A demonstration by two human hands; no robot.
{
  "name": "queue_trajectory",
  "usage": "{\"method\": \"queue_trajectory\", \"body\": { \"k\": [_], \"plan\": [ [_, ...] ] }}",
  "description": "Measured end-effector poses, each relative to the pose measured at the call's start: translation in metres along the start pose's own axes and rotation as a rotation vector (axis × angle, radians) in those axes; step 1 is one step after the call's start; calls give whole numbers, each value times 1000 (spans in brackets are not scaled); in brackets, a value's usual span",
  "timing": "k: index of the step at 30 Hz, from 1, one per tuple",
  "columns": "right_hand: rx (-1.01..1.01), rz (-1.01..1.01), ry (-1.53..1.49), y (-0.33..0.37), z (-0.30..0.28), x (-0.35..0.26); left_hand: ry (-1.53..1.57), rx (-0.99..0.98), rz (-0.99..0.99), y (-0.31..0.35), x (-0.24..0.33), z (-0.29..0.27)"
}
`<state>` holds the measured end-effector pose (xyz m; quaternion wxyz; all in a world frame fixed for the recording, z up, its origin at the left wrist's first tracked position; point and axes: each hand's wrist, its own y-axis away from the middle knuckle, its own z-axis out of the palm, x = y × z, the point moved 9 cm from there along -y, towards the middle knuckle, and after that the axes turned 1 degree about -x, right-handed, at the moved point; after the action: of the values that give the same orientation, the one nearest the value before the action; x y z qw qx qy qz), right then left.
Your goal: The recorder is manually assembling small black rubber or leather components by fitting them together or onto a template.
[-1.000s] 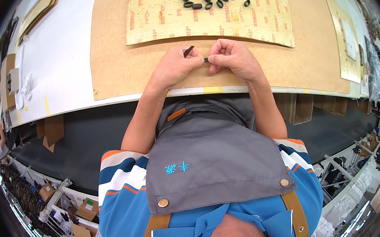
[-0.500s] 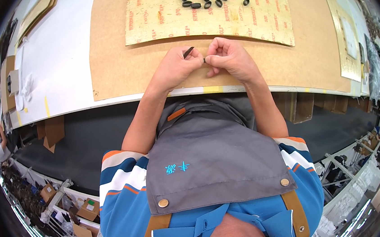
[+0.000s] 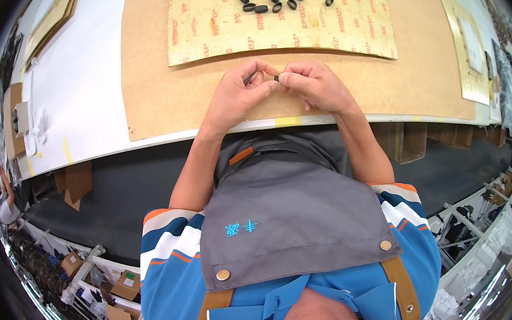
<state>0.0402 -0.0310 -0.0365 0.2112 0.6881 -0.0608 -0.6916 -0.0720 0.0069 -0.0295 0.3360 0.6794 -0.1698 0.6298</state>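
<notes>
1. By the right hand (image 3: 323,87), a small black piece (image 3: 277,79) is pinched between thumb and forefinger; this grip is narrow.
2. By the left hand (image 3: 232,98), placed at nine o'clock from the piece, a black strip (image 3: 249,77) is held among the bent fingers. The left fingertips are placed just beside the piece; whether it is touched by them cannot be told.
3. The piece is held above the brown sheet (image 3: 164,82), near the table's (image 3: 85,83) front edge.
4. At twelve o'clock from the piece, a yellow board (image 3: 208,36) with red print is laid on the sheet. On it many black rings (image 3: 261,9) are scattered; one ring (image 3: 329,1) is set apart, toward one o'clock.
5. At three o'clock, well apart, another board (image 3: 466,80) is seen.
6. At nine o'clock, near the table's left end, a box (image 3: 14,120) is placed.
7. At six o'clock, a grey apron (image 3: 308,198) is worn over a blue shirt (image 3: 173,295).
</notes>
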Motion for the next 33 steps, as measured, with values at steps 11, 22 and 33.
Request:
{"method": "queue_trajectory", "body": {
  "k": [11, 22, 33],
  "plan": [
    [-146, 72, -186, 2, 7, 4, 48, 13, 26, 3, -1, 1],
    [97, -125, 56, -13, -1, -19, 250, -50, -44, -2, 0, -4],
    [167, -176, 185, -6, 20, -54, 632, 68, 149, -3, 1, 13]
  ]
}}
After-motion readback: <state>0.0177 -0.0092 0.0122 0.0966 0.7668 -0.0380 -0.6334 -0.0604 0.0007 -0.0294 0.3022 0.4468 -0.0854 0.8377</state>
